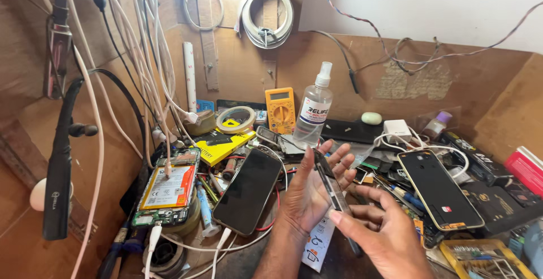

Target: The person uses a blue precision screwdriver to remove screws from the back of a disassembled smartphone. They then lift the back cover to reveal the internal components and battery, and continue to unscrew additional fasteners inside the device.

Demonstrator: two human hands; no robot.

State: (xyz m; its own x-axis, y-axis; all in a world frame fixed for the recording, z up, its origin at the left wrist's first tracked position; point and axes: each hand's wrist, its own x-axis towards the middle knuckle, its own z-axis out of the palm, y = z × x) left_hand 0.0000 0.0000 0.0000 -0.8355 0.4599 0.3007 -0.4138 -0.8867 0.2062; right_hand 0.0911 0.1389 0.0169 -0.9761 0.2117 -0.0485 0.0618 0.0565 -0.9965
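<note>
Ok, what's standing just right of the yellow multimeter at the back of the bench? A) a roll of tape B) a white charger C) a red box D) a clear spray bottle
D: the clear spray bottle with its white nozzle stands upright directly right of the yellow multimeter, against the back board.

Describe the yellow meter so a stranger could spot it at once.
Start at the brown back wall of the cluttered bench. Against its foot, left of the clear spray bottle and right of the tape roll, stands the meter. It is the only upright orange-yellow box with a small grey screen and a round dial.
</note>
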